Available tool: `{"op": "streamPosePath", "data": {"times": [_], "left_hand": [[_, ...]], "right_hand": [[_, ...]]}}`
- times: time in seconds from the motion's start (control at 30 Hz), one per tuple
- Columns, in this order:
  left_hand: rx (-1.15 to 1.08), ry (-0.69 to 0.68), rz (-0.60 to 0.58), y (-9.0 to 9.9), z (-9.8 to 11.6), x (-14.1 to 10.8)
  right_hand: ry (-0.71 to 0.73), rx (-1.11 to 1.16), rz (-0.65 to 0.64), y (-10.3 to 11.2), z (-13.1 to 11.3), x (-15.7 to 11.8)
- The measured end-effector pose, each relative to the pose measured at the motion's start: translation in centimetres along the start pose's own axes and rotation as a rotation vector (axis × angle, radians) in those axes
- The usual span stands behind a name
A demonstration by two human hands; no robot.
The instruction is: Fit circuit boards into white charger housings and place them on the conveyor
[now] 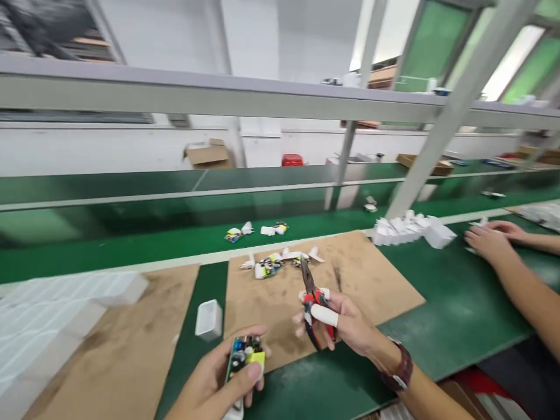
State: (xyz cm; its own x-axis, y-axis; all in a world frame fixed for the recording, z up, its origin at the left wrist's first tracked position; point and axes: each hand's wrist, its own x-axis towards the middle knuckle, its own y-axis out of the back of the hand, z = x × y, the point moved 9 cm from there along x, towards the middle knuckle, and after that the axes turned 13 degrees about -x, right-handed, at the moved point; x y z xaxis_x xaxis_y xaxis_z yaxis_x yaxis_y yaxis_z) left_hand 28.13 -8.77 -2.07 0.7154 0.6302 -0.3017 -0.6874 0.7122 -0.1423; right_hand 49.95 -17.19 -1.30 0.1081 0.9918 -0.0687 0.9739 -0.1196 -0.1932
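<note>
My left hand [227, 379] is closed around a small circuit board [247, 354] with a yellow block and dark parts on it; a white piece shows below it, partly hidden by the fingers. In my right hand [345, 326] are red-and-black pliers [311, 297], jaws pointing up and away from me. White covers sit on the thumb and a finger of that hand. Beyond the pliers, more circuit boards [270, 266] with white pieces lie on a brown cardboard sheet [363, 268]. A white plastic case [209, 319] stands left of the sheet, near my left hand.
Rows of white cases [56, 326] fill the left side on another cardboard sheet [149, 344]. Further boards [236, 233] rest on the green strip behind. White parts [405, 228] are piled at right, beside a co-worker's hands [494, 239]. A shelf beam [245, 96] crosses above.
</note>
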Motion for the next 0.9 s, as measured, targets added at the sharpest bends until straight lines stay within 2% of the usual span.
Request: {"op": "streamPosePath", "data": {"times": [0.1, 0.2, 0.3, 0.37, 0.4, 0.47, 0.53, 0.6, 0.73, 0.9], "left_hand": [[-0.101, -0.044, 0.007, -1.4, 2.5, -1.0], [-0.129, -0.082, 0.02, -0.8, 2.8, -1.6], [-0.101, -0.123, 0.024, 0.1, 2.6, -2.2], [-0.044, -0.147, 0.031, 0.3, 2.9, -2.5], [-0.018, -0.159, 0.033, 0.2, 3.1, -2.7], [0.017, -0.173, 0.019, -0.3, 3.5, -2.9], [0.036, -0.182, 0.008, -0.9, 3.9, -3.1], [0.077, -0.203, 0.02, -1.2, 4.2, -3.2], [0.156, -0.263, 0.052, -1.2, 4.6, -3.2], [0.131, -0.284, 0.026, -1.3, 4.6, -3.2]], "right_hand": [[-0.046, -0.013, -0.037, -2.0, 0.6, 0.5], [-0.06, -0.109, -0.102, -3.8, 0.1, 0.1], [-0.023, -0.307, -0.196, -5.4, -1.0, -0.8], [0.106, -0.57, -0.166, -5.5, -2.2, -1.2], [0.227, -0.758, -0.113, -5.5, -3.2, -1.5], [0.514, -1.179, 0.046, -5.8, -5.0, -2.4], [0.747, -1.532, 0.192, -6.6, -5.8, -3.5], [0.862, -1.754, 0.261, -7.3, -5.8, -4.2], [1.004, -1.859, 0.314, -8.2, -6.7, -5.2], [1.041, -1.885, 0.337, -8.7, -7.6, -5.5]]}}
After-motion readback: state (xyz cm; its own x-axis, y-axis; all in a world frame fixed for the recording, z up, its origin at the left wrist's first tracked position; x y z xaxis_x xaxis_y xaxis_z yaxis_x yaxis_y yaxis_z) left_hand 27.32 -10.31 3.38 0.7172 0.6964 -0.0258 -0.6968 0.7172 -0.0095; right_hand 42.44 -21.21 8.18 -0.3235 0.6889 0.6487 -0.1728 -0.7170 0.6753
